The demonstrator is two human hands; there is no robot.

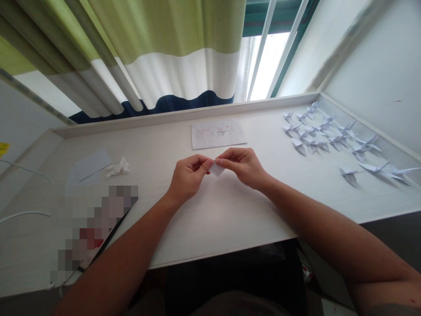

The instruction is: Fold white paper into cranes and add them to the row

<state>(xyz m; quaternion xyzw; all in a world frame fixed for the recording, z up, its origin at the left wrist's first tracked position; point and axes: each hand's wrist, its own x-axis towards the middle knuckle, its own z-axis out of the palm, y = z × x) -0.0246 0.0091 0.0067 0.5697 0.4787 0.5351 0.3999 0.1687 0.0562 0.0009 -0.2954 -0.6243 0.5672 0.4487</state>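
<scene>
Over the middle of the white desk (210,228), a small folded piece of white paper (216,169) is held between both hands. My left hand (190,175) pinches its left side with thumb and forefinger. From the right, my right hand (243,166) pinches the opposite side, fingers curled. The fingertips almost meet at the paper's upper edge, and they hide part of it. Several folded white paper cranes (309,131) stand in loose rows at the right of the desk.
A printed form (219,135) lies just beyond my hands. Flat paper sheets (94,166) and a crumpled tissue (119,168) rest at the left, near a blurred-out object (98,232) and white cables (26,213). A raised rim (184,115) runs along the back, below a curtain (177,52).
</scene>
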